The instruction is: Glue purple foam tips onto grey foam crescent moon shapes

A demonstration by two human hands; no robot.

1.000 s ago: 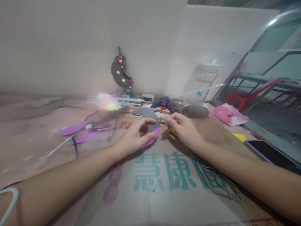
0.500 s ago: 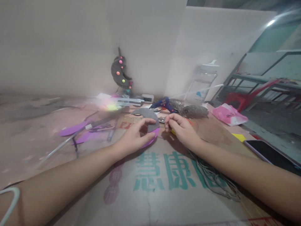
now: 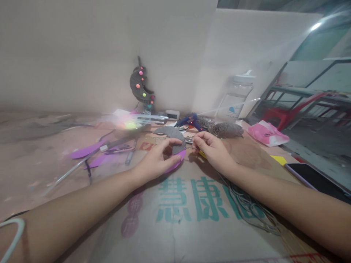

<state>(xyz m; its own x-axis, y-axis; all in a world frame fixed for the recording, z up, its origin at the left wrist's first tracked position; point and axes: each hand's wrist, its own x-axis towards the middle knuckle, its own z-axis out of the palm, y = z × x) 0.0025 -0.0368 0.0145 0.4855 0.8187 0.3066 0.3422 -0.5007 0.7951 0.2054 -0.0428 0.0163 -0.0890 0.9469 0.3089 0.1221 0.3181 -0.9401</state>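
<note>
My left hand (image 3: 157,155) grips a crescent shape (image 3: 171,132) between thumb and fingers. Grey yarn is wound over its upper part, while purple (image 3: 175,163) shows at the lower end. Just to the right, my right hand (image 3: 210,148) is closed in a pinch on what looks like the strand of grey yarn. Loose loops of this yarn (image 3: 246,204) trail beneath my right forearm. Scissors (image 3: 188,140) lie behind the right fingers, partly hidden, with a bit of yellow handle showing. Both hands are over a printed cardboard sheet (image 3: 175,241).
Behind the hands lie a blue glue gun (image 3: 192,120) and a grey yarn bundle (image 3: 226,129). A finished-looking crescent with pompoms (image 3: 138,86) leans on the wall. A clear bottle (image 3: 237,95), pink packet (image 3: 267,133) and phone (image 3: 315,180) are right; purple pieces (image 3: 86,149) lie left.
</note>
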